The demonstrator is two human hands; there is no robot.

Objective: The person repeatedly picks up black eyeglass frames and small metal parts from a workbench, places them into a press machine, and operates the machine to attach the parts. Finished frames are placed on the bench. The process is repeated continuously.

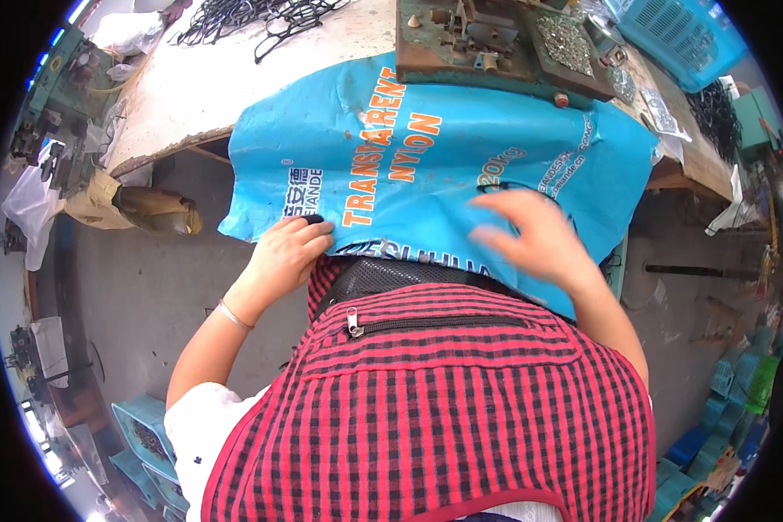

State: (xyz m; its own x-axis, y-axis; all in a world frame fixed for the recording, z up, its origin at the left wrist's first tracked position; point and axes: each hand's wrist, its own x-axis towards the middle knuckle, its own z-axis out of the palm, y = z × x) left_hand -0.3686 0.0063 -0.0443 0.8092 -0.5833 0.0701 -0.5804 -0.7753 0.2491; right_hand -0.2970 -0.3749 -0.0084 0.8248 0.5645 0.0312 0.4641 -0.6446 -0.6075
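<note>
A blue plastic sack [461,165] with orange and dark print is spread from the table edge down over my lap. My left hand [291,248] rests at the sack's near left edge, fingers curled together. A small black piece [315,220] shows at its fingertips; what it is, I cannot make out. Over the right part of the sack is my right hand [531,239], smeared by motion, thumb and fingers seeming apart. A dark bit near its fingertips is too blurred to name.
A metal bench fixture [478,43] stands on the table [174,104], with a tray of small metal parts [565,43] beside it. Black looped pieces [274,26] lie at the back left. A blue basket [679,39] stands back right; bins [143,435] sit on the floor.
</note>
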